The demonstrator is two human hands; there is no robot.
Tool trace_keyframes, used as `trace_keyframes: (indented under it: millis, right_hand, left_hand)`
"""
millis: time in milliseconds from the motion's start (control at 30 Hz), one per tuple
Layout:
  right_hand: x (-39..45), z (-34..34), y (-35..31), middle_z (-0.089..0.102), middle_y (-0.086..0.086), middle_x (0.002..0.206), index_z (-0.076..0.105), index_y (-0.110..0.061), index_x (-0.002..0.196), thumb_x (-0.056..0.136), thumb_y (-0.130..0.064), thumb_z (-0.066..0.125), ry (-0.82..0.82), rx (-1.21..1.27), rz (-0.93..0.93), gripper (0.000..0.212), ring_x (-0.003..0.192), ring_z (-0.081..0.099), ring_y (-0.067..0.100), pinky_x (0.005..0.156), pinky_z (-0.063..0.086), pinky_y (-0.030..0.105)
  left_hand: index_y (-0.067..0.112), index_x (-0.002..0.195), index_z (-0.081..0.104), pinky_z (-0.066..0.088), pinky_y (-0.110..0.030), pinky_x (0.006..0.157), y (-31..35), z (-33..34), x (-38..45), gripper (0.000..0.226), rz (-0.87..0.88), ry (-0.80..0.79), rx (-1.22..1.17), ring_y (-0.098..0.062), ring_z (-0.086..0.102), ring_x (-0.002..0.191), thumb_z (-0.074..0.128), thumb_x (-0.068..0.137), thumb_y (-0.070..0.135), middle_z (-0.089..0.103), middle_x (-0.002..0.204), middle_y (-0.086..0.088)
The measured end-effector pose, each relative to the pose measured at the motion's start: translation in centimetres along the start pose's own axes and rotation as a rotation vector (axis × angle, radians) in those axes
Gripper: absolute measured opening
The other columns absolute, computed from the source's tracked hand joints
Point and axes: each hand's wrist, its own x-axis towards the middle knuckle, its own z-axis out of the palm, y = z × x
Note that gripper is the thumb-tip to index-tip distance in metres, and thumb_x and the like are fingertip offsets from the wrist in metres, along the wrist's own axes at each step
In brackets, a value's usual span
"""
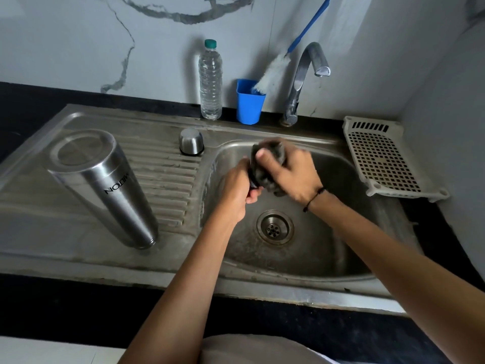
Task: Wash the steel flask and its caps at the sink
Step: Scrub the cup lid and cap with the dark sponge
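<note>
Over sink [328,261] bowl, well above drain [275,227]: left hand [237,191] gripping dark cap [254,177], right hand [291,173] gripping scrubber [270,181]. Flask [105,187] inverted at 9 o'clock, apart.

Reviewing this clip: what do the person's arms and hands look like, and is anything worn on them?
Both forearms are bare, no sleeves or gloves in view. The right hand has a thin black cord bracelet with a small knot or bead at the wrist. The left hand shows nothing worn.
</note>
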Motion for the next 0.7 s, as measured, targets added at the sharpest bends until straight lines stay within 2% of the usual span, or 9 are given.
trace_keyframes:
  millis: [67, 100, 233, 333, 400, 500, 567, 633, 700]
  right_hand:
    - [-1.1, 0.9, 0.7, 0.069, 0.005, 0.102, 0.059, -0.021, 0.116, 0.085, -0.063, 0.039, -0.053, -0.273, -0.288, 0.056, 0.086, 0.067, 0.027, 0.072, 0.055, 0.040]
    - [-1.3, 1.4, 0.9, 0.069, 0.005, 0.101, 0.060, -0.020, 0.114, 0.085, -0.063, 0.036, -0.037, -0.274, -0.290, 0.058, 0.085, 0.067, 0.029, 0.071, 0.054, 0.040]
    - [-0.4, 2.7, -0.9, 0.069, 0.014, 0.087, 0.058, -0.016, 0.080, 0.090, -0.055, 0.042, 0.059, -0.011, 0.221, 0.044, 0.083, 0.064, 0.031, 0.072, 0.050, 0.036]
    - [1.2, 1.6, -1.3, 0.064, 0.014, 0.070, 0.056, -0.011, 0.077, 0.093, -0.047, 0.046, -0.164, 0.403, 0.690, 0.040, 0.053, 0.059, 0.028, 0.042, 0.046, 0.028]
    - [1.3, 0.3, -1.1, 0.059, 0.007, 0.056, 0.055, -0.012, 0.081, 0.094, -0.045, 0.045, -0.278, 0.685, 0.841, 0.037, 0.036, 0.050, 0.018, 0.029, 0.033, 0.016]
    - [1.4, -0.4, -0.2, 0.063, 0.010, 0.061, 0.059, -0.009, 0.087, 0.091, -0.045, 0.051, -0.192, 0.745, 0.754, 0.036, 0.036, 0.051, 0.019, 0.029, 0.032, 0.016]
    - [1.3, -0.2, -0.1, 0.068, 0.014, 0.077, 0.061, -0.009, 0.089, 0.086, -0.047, 0.057, -0.062, 0.579, 0.658, 0.038, 0.047, 0.061, 0.023, 0.033, 0.037, 0.020]
    - [1.0, 0.0, 0.1, 0.070, 0.010, 0.084, 0.062, -0.015, 0.083, 0.086, -0.047, 0.058, 0.039, 0.347, 0.513, 0.032, 0.067, 0.067, 0.023, 0.046, 0.048, 0.026]
    - [0.3, 0.4, 0.6, 0.070, 0.006, 0.085, 0.063, -0.015, 0.086, 0.089, -0.045, 0.054, 0.097, 0.047, 0.127, 0.032, 0.078, 0.066, 0.021, 0.065, 0.053, 0.030]
  left_hand:
    - [0.016, 0.070, 0.055, 0.032, -0.017, 0.037, 0.1, 0.1, -0.5, 0.039, -0.030, 0.024, -0.060, -0.010, 0.049, 0.050, 0.038, 0.099, 0.034, 0.056, 0.057, 0.003]
    - [0.019, 0.071, 0.057, 0.038, -0.020, 0.043, 0.0, 0.2, -0.5, 0.037, -0.014, 0.052, -0.068, -0.009, 0.053, 0.058, 0.038, 0.100, 0.034, 0.059, 0.061, 0.004]
    - [0.019, 0.079, 0.060, 0.052, -0.036, 0.070, -0.7, 0.5, 0.1, 0.036, 0.183, 0.157, 0.055, -0.014, 0.062, 0.077, 0.035, 0.102, 0.032, 0.065, 0.081, -0.002]
    - [0.014, 0.089, 0.052, 0.039, -0.007, 0.062, -1.0, 0.4, -0.3, 0.029, 0.406, 0.186, 0.333, -0.005, 0.052, 0.069, 0.030, 0.104, 0.025, 0.054, 0.075, 0.006]
    - [0.011, 0.094, 0.050, 0.035, -0.006, 0.057, -1.1, 0.4, -0.4, 0.024, 0.551, 0.134, 0.508, -0.004, 0.046, 0.069, 0.031, 0.104, 0.022, 0.048, 0.077, 0.007]
    - [0.009, 0.103, 0.052, 0.039, -0.011, 0.071, -1.1, 0.5, -0.1, 0.019, 0.616, 0.054, 0.449, -0.008, 0.050, 0.083, 0.036, 0.102, 0.019, 0.050, 0.096, -0.001]
    - [0.018, 0.107, 0.045, 0.049, -0.030, 0.077, -0.9, 0.5, 0.1, 0.009, 0.512, 0.041, 0.241, -0.016, 0.053, 0.091, 0.039, 0.101, 0.022, 0.050, 0.108, -0.008]
    - [0.022, 0.107, 0.039, 0.051, -0.033, 0.059, -0.5, 0.3, 0.2, 0.014, 0.306, 0.058, 0.078, -0.019, 0.057, 0.077, 0.035, 0.102, 0.034, 0.053, 0.106, -0.011]
    - [0.015, 0.099, 0.048, 0.042, -0.025, 0.042, -0.2, -0.2, 0.2, 0.038, 0.073, 0.012, 0.090, -0.016, 0.052, 0.053, 0.029, 0.101, 0.048, 0.060, 0.088, -0.013]
